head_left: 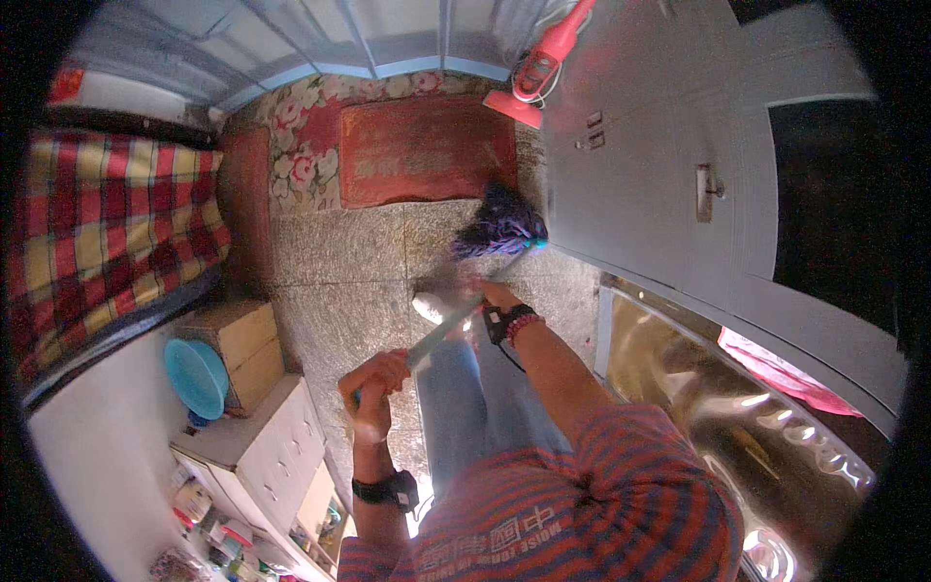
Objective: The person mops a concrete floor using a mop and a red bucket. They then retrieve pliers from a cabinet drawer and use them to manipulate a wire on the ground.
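Note:
A mop [504, 223] with a dark purple, stringy head and a turquoise joint rests on the stone-tiled floor, close to the foot of the grey cabinet. Its pale green handle slants down toward me. Near the handle's upper end, my left hand [376, 373] is wrapped round it, thumb side toward me. My right hand [493, 297] grips the handle lower down, nearer the mop head; its fingers are partly smeared by motion. Both wrists wear black bands. The mop head lies just short of a red doormat [427, 150].
A grey metal cabinet [659, 145] stands at the right, with a red handheld vacuum cleaner [551, 63] by its far end. At the left are a checked cloth [107, 233], a turquoise basin [196, 378] and a white drawer unit [262, 446]. Floral matting [301, 165] lies beyond.

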### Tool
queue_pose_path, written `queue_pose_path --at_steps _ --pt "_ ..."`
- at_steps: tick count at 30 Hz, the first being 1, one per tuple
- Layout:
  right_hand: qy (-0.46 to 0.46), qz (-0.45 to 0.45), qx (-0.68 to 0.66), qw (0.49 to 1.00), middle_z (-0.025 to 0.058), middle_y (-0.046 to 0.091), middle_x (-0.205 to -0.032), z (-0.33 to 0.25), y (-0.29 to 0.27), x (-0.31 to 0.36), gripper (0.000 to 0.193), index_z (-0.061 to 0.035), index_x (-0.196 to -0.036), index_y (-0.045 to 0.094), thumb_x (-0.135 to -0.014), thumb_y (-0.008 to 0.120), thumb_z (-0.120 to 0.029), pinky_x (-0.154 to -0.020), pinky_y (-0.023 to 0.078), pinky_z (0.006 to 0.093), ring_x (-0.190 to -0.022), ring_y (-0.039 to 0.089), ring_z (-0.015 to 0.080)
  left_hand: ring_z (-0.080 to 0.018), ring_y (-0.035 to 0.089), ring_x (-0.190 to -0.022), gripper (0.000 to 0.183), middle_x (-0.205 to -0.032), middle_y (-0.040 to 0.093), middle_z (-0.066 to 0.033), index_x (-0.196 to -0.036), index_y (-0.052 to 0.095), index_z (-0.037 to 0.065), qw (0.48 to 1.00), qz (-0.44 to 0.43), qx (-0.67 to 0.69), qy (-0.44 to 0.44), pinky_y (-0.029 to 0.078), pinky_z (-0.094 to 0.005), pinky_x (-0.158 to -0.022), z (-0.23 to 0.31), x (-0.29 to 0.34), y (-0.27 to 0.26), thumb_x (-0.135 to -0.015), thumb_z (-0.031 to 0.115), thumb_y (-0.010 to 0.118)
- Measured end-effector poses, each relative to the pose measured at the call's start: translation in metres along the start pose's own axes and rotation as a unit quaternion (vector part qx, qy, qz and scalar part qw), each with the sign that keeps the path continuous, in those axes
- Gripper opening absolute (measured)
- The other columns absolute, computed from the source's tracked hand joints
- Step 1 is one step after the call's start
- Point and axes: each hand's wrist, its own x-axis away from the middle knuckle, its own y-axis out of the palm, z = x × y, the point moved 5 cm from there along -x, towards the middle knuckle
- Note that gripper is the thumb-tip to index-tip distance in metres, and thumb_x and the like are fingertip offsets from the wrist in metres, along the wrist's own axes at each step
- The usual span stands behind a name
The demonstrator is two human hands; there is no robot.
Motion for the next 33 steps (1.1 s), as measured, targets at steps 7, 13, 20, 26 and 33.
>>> queue_pose_path --at_steps 7,13,20,26,33 --pt "0.205 0.092 -0.401 0.888 0.0043 0.053 -0.064 0.023 -0.059 0.051 0.03 -0.0062 -0.087 0.061 -0.09 0.052 -0.034 -0.038 0.038 0.0277 -0.044 0.045 0.0137 -0.0204 0.053 -0.063 0.023 -0.064 0.055 -0.0097 -0.064 0.054 -0.004 0.962 -0.267 -0.047 -0.022 0.046 -0.0398 -0.084 0.016 -0.043 0.113 -0.081 0.012 0.053" --pt "0.169 0.113 -0.463 0.863 0.0047 0.052 -0.06 0.011 -0.073 0.084 0.034 -0.0068 -0.082 0.059 -0.089 0.051 -0.039 -0.038 0.037 0.0287 -0.042 0.044 0.0148 -0.0168 0.056 -0.067 0.01 -0.075 0.062 -0.0102 -0.076 0.061 -0.004 0.933 -0.35 -0.076 -0.032 0.045 -0.0291 -0.063 0.021 -0.04 0.163 -0.081 0.003 0.056" --pt "0.213 0.192 -0.51 0.811 0.0039 0.043 -0.059 0.078 -0.047 0.104 0.031 -0.0074 -0.079 0.049 -0.09 0.053 -0.036 -0.036 0.035 0.0272 -0.043 0.04 0.0152 -0.0114 0.053 -0.065 0.012 -0.072 0.06 -0.0047 -0.081 0.063 -0.003 0.9 -0.414 -0.099 -0.091 0.044 -0.0266 -0.061 0.002 -0.036 0.173 -0.083 0.009 0.06" --pt "0.26 0.138 -0.65 0.7 0.0089 0.052 -0.066 0.167 -0.044 0.175 0.047 -0.0009 -0.085 0.051 -0.092 0.04 -0.046 -0.04 0.042 0.0273 -0.047 0.047 0.0179 -0.0104 0.048 -0.065 0.027 -0.066 0.053 -0.0018 -0.068 0.055 -0.001 0.863 -0.463 -0.098 -0.175 0.041 -0.0267 -0.061 -0.042 -0.02 0.219 -0.089 0.014 0.051" --pt "0.244 0.196 -0.767 0.56 0.0032 0.044 -0.062 0.128 -0.049 0.237 0.023 -0.0056 -0.075 0.048 -0.088 0.047 -0.023 -0.04 0.038 0.0216 -0.047 0.042 0.0143 -0.0125 0.047 -0.065 0.027 -0.065 0.052 -0.0041 -0.064 0.049 0.0 0.815 -0.518 0.043 -0.255 0.04 -0.0275 -0.061 -0.015 -0.032 0.257 -0.089 0.01 0.049"
